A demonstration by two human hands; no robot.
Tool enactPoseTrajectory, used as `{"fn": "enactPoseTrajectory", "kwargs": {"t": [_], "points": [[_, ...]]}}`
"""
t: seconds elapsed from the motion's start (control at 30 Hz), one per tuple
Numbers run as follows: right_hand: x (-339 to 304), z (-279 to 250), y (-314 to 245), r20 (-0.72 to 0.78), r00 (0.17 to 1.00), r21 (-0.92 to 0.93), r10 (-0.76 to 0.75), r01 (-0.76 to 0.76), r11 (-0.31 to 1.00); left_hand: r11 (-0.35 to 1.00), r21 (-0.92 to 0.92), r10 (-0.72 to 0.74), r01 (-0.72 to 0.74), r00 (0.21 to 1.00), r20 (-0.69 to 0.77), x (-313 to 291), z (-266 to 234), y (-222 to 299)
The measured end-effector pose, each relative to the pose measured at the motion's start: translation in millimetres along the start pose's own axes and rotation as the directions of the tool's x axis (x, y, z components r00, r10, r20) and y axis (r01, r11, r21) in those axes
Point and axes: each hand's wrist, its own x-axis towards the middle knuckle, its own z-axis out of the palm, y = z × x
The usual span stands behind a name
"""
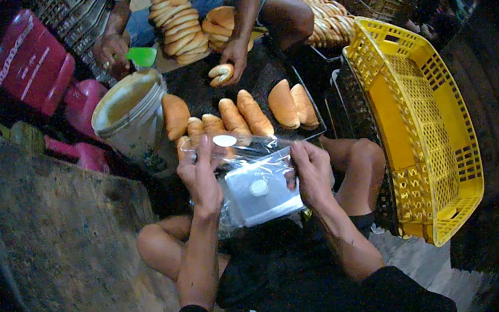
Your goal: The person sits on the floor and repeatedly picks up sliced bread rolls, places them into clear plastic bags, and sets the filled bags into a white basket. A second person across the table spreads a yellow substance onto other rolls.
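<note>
Between my hands a clear plastic bag (242,140) is stretched by its upper edge. My left hand (200,180) pinches its left side and my right hand (314,171) grips the right side. Below it, over my lap, lies a stack of clear bags (260,196) with a round white mark. Just beyond my hands, several bread rolls (234,117) stand in a row on a dark tray (197,81). Two more rolls (284,104) lean together at the tray's right. My fingers partly hide the nearest rolls.
Across the tray a co-worker's hand (235,57) holds a split roll (221,74); the other hand (112,54) holds a green spatula (142,56) over a white bucket (127,101). A yellow crate (404,144) stands at right, a pink chair (34,64) at left. Rolls (178,26) are piled at the back.
</note>
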Motion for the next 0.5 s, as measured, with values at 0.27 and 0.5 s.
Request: {"fn": "enactPoseTrajectory", "kwargs": {"t": [0.27,0.5], "points": [[121,-8,102,0.238,0.814,-0.874,-0.529,0.417,0.248,0.988,-0.154,-0.047,-0.019,0.910,-0.413,65,-72,-35],[118,-78,14,0.231,0.973,0.145,-0.024,-0.010,0.989,0.994,0.078,0.092,-0.073,0.957,-0.275,51,-57,-17]]}}
